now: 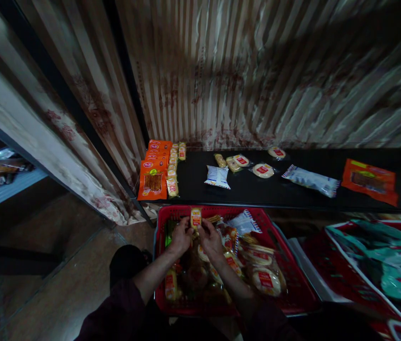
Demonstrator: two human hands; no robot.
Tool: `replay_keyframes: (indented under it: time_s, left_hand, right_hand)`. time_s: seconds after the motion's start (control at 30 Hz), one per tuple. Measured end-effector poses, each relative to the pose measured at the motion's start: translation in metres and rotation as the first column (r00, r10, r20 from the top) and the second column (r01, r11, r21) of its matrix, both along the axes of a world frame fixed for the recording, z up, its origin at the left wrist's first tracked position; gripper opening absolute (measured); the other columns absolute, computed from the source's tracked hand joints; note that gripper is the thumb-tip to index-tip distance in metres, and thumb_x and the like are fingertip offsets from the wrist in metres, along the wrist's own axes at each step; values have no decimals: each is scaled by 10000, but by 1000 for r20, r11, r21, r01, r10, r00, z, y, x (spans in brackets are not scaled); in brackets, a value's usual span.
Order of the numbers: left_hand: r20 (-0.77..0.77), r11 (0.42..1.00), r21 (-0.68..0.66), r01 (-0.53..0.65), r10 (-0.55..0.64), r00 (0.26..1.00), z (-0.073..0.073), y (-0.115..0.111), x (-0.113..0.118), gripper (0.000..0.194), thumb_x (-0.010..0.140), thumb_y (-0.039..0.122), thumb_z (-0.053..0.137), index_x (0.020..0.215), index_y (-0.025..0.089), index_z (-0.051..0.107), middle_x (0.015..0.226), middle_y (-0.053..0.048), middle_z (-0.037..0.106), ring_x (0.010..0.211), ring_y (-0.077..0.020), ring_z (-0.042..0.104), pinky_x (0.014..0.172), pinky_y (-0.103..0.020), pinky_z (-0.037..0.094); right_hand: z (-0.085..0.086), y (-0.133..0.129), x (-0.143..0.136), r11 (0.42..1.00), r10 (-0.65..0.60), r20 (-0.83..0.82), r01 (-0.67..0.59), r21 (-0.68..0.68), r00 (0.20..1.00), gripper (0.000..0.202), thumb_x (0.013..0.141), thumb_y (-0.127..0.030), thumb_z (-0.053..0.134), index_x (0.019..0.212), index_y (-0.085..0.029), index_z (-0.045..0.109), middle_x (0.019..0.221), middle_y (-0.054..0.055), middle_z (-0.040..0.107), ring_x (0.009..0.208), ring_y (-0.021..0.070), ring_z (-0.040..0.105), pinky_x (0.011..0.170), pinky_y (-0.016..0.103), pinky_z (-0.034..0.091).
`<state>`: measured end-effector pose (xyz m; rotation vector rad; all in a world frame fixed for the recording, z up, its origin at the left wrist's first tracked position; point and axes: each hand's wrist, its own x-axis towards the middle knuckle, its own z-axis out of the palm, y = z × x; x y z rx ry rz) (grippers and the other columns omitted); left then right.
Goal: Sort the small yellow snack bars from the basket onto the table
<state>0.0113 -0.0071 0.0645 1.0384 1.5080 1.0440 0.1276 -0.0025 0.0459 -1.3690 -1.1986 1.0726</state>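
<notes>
Between my two hands, over the far left part of the red basket (278,227), is a small yellow snack packet (195,218) with a red and white label. My left hand (181,237) grips its left side, and my right hand (210,239) closes on its right side. Below my hands the basket holds mixed wrapped snacks, among them round pale cakes (266,282) and a blue-white bag (243,222). On the black shelf (193,189) just beyond, orange snack bags (153,182) overlap in a row, with a line of small yellow packets (172,175) beside them.
Further along the shelf lie a small white bag (217,176), round cakes (263,170), a long blue-white packet (310,180) and another orange bag (369,181). A second basket with green packages (396,260) stands at right. Dark metal posts (125,94) and a striped curtain (222,85) bound the shelf.
</notes>
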Motion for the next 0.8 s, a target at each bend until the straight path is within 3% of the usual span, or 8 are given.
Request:
replay_keyframes:
  time_s: [0.2, 0.37, 0.8]
  left_hand:
    - [-64, 989, 146, 13, -4, 998, 16, 14, 0, 323, 748, 35, 501, 1034, 177, 548, 1000, -72, 652, 935, -169, 617, 908, -338, 459]
    - [-74, 973, 223, -52, 70, 995, 29, 32, -1, 250, 773, 43, 494, 978, 185, 506, 989, -61, 631, 942, -151, 605, 906, -318, 460]
    - [-177, 970, 231, -74, 117, 977, 50, 58, -4, 279, 773, 43, 493, 1008, 192, 517, 1006, -63, 622, 955, -170, 586, 910, -322, 451]
  right_hand:
    - [18, 19, -6, 998, -7, 56, 3, 68, 998, 399, 756, -464, 558, 1032, -191, 648, 1008, 86, 716, 939, 235, 660, 889, 397, 508]
    - [32, 39, -14, 995, 7, 43, -11, 98, 999, 402, 788, -446, 547, 1080, -184, 632, 1047, 100, 708, 969, 244, 657, 891, 394, 508]
    - [43, 69, -23, 993, -9, 157, -9, 117, 988, 402, 820, -400, 513, 1171, -207, 544, 1082, 91, 687, 977, 224, 650, 884, 376, 493]
